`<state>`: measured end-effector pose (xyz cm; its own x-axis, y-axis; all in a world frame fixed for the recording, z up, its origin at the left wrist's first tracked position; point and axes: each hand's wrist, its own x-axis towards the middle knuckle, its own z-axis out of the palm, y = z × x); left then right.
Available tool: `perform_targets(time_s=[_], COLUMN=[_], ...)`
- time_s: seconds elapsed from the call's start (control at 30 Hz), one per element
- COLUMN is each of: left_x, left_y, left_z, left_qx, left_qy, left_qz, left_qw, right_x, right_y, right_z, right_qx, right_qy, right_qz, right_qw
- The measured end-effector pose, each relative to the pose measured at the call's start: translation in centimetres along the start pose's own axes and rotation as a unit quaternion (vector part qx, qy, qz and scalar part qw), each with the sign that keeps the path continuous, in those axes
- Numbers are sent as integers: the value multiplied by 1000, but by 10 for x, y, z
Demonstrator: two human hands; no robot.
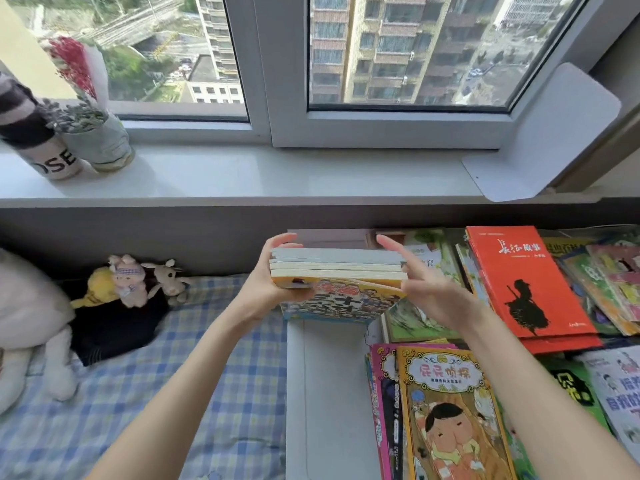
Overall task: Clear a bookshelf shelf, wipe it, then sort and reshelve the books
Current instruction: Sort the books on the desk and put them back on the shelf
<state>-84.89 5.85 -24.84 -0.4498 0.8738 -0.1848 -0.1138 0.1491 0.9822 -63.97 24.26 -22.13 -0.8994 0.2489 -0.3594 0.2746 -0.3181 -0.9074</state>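
Lower right of frame: loose books lie flat and overlapping, yellow cartoon book (pixel 446 410) on top, pink book (pixel 382 393) just beside it under its left edge. Left of them a bare white worktop (pixel 329 393), then the bed (pixel 207 375) with a blue check sheet.

Centre frame: stack of books (pixel 337 268), several thin paperbacks, held in the air above the worktop between both hands. Left hand (pixel 268 271) grips the left end, fingers curled over the top, thumb side beneath. Right hand (pixel 420 282) has its fingers mostly straight and spread, pressed flat to the right end, one finger lifted clear. The lowest book's colourful cover tips toward the camera.

Handling, as a guess: stiff as a block, moderate weight, glossy covers likely to slip on each other. Best held at both short ends, squeezed inward with support underneath.

Right middle: red book (pixel 526 282) on a spread of more picture books. Left middle: small plush toys (pixel 138 282) on the bed against the wall.

Upper frame: windowsill (pixel 277 174), white bookend (pixel 554 140) at its right end. Upper left, a grey pot (pixel 100 143) holds a grey-green plant, and a lettered tube (pixel 52 161) touches it; contents of the tube cannot be told, nor which vessel carries the red bunch
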Motion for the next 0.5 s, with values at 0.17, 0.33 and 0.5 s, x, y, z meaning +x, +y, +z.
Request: perform_targets(time_s=[0.17,0.33,0.5], left_x=[8,12,15], left_y=[-21,-37,-29], left_z=[-6,-4,-3], left_qx=[88,120,132], left_qy=[-25,-31,36], left_qz=[-30,-37,-17], left_qw=[995,992,990], right_x=[11,36,40], right_y=[19,42,37], right_z=[7,24,31], right_qx=[-241,-193,-201], right_qy=[106,183,245], right_qz=[60,15,15], right_qw=[963,964,949])
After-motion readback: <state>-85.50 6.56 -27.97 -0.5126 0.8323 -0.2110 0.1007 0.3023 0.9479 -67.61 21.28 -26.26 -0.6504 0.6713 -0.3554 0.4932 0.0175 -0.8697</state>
